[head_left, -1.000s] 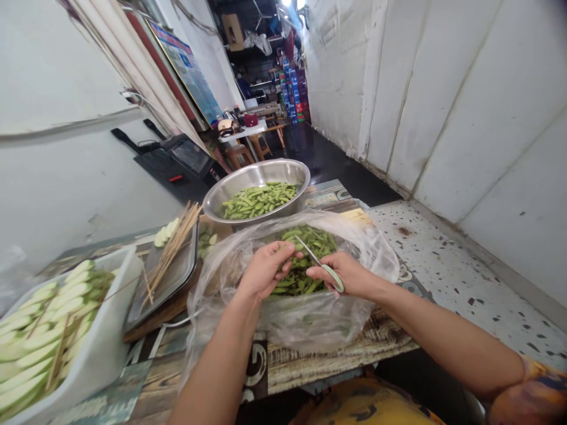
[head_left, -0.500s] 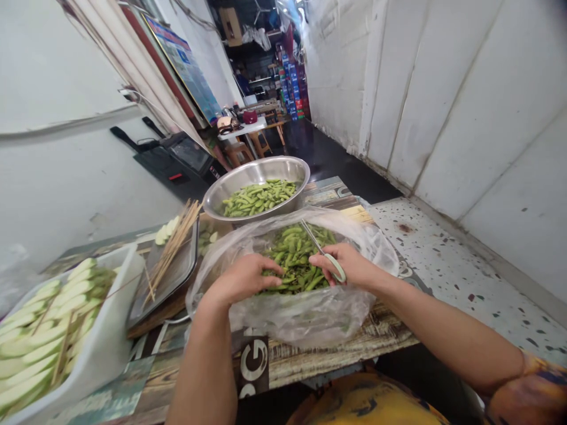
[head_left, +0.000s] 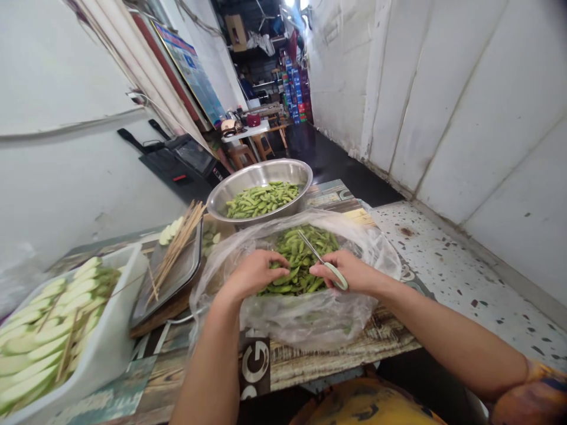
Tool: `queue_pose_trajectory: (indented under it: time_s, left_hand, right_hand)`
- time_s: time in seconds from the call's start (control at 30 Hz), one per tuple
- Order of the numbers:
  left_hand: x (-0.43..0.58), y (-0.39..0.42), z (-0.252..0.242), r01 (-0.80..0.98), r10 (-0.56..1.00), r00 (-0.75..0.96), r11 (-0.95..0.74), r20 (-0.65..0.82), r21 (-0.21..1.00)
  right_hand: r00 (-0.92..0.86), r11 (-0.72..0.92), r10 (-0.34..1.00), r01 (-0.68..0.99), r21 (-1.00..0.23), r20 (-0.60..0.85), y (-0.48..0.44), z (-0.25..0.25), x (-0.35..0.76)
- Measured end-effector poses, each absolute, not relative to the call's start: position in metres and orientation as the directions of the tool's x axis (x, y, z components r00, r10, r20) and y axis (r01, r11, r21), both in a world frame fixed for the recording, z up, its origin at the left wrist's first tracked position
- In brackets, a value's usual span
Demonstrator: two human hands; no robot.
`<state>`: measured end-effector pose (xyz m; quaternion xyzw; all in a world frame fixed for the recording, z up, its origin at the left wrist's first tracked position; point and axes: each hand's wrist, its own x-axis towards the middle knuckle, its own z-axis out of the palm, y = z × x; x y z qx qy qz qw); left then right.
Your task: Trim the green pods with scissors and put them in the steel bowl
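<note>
Edamame pods [head_left: 301,262] lie heaped inside a clear plastic bag [head_left: 305,319] on the tabletop [head_left: 341,363], just in front of a steel bowl [head_left: 261,172] holding more pods. Your left hand [head_left: 254,274] rests on the heap, though you cannot tell whether its fingers [head_left: 277,260] grasp a pod. Your right hand [head_left: 349,271] clenches green-handled scissors [head_left: 334,276], blades pointing into the bag.

One left hand [head_left: 254,274], one right hand [head_left: 345,271], one pair of scissors [head_left: 315,252], one steel bowl [head_left: 261,171], one plastic bag [head_left: 310,319]
</note>
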<state>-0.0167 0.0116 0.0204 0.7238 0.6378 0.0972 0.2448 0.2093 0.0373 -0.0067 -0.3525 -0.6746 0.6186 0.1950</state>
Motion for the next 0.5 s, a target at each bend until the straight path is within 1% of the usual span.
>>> queue_pose_trajectory:
  time_s: [0.17,0.3,0.4,0.43,0.5]
  left_hand:
    - [-0.007,0.009,0.018,0.941,0.958,0.152,-0.066,-0.243,0.331]
    - [-0.002,0.009,0.013,0.956,0.969,0.13,-0.066,-0.209,0.287]
    - [-0.003,0.009,0.015,0.937,0.972,0.174,-0.114,-0.158,0.33]
    - [-0.003,0.009,0.016,0.922,0.979,0.171,-0.119,-0.111,0.369]
    - [-0.003,0.009,0.019,0.874,0.993,0.114,-0.093,-0.015,0.476]
  right_hand:
    - [-0.679,0.018,0.718,0.242,-0.97,-0.156,0.038,-0.01,0.209]
    - [-0.687,0.011,0.71,0.231,-0.973,-0.155,0.039,-0.014,0.209]
    - [-0.706,0.018,0.686,0.258,-0.966,-0.176,0.039,-0.015,0.209]
    - [-0.71,0.024,0.679,0.273,-0.962,-0.185,0.039,-0.015,0.209]
    - [-0.709,0.037,0.677,0.297,-0.954,-0.195,0.038,-0.014,0.21]
